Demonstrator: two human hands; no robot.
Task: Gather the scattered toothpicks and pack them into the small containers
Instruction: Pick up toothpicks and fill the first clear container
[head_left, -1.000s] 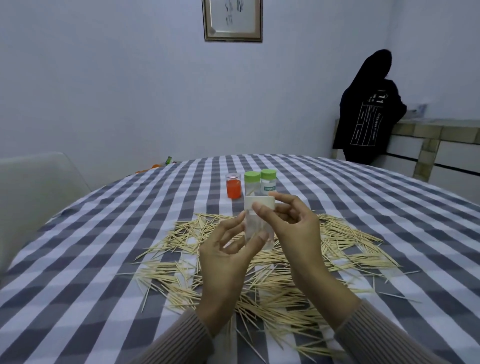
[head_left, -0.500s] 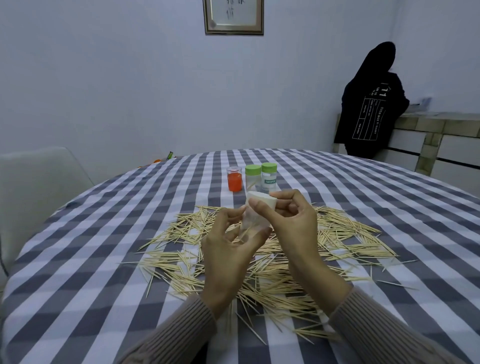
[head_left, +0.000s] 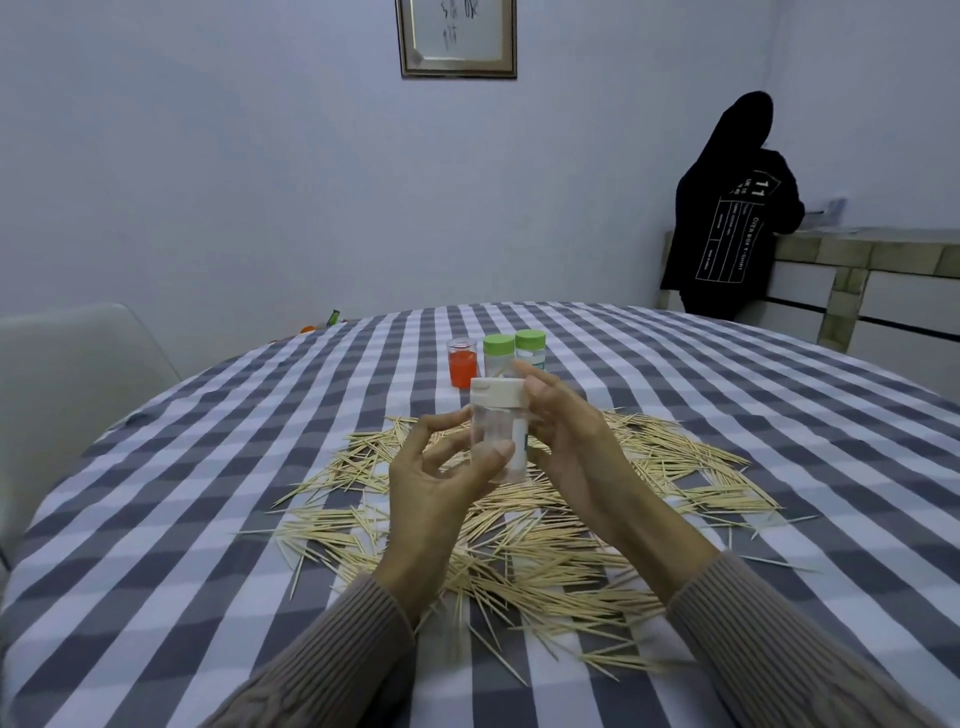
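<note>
Toothpicks (head_left: 524, 551) lay scattered every way across the checked tablecloth (head_left: 208, 493), partly hidden behind both raised hands. The left hand (head_left: 431, 493) pinched the upright clear container (head_left: 496, 441), seemingly empty; the right hand (head_left: 566, 447) curled round its white lid (head_left: 496, 392). Beyond stood an orange-filled container (head_left: 461, 362) and two green-capped containers (head_left: 514, 351)

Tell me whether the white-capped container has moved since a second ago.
Yes. The white-capped container tipped, then returned upright, ending slightly nearer the green-lidded jars.
</note>
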